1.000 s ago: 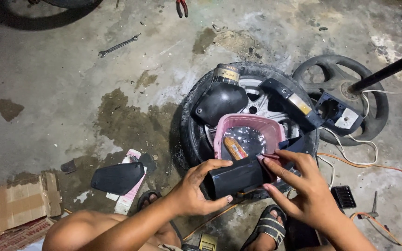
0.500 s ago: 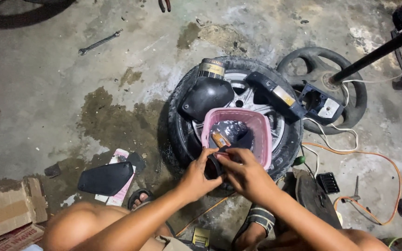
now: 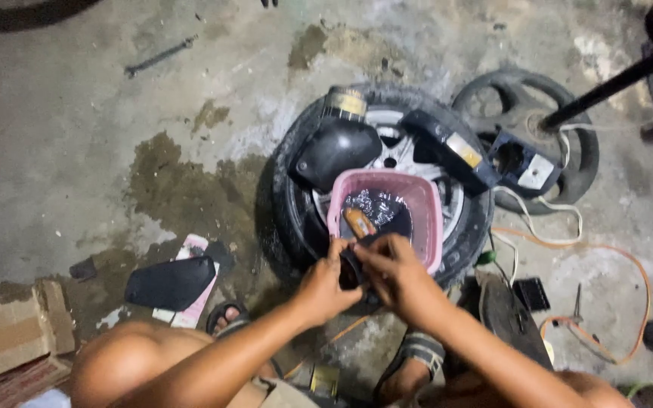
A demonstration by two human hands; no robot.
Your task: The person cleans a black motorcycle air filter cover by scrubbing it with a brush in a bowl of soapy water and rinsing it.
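A small black part (image 3: 358, 266) sits squeezed between both hands, right at the near edge of the pink tub (image 3: 425, 219) on the tire (image 3: 285, 204). The left hand (image 3: 325, 283) and right hand (image 3: 394, 273) both grip it tight. It is best to hold it steady over the tub.

A small black part (image 3: 357, 266) is gripped by the left hand (image 3: 325, 283) and right hand (image 3: 394, 273) at the pink basket's (image 3: 425, 219) near rim, atop a tyre (image 3: 289, 211).
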